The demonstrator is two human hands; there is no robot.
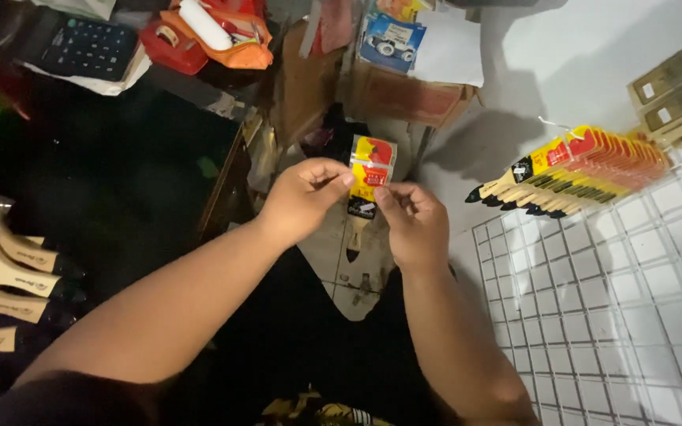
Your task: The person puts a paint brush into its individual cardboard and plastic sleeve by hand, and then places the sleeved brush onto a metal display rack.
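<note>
Head view, far left: pale wooden brush handles point(1, 272) lie stacked at the edge, with dark bristles pointing right. Above them a black calculator point(80, 46) rests on the cluttered bench point(159, 150), and further along sits an orange pouch point(234, 39) with a white roll on it.

My left hand point(303, 199) is next, thumb and fingers pinched together on the upper left edge of a small packaged paintbrush point(369, 185) (its card is yellow and red, in clear wrap). The brush hangs upright between my two hands, above the tiled floor, its wooden handle and dark tip pointing down. My right hand point(414, 225) meets it from the other side, the grip closed on the lower right edge of the card, thumb in front.

Behind the hands stands a brown cardboard box point(404, 96) with a white sheet on top. Right of that, a row of identical packaged brushes point(574, 170) hangs from a white wire grid panel point(633, 315), well apart from my hands. Tan boxes point(676, 95) sit at the top right corner.
</note>
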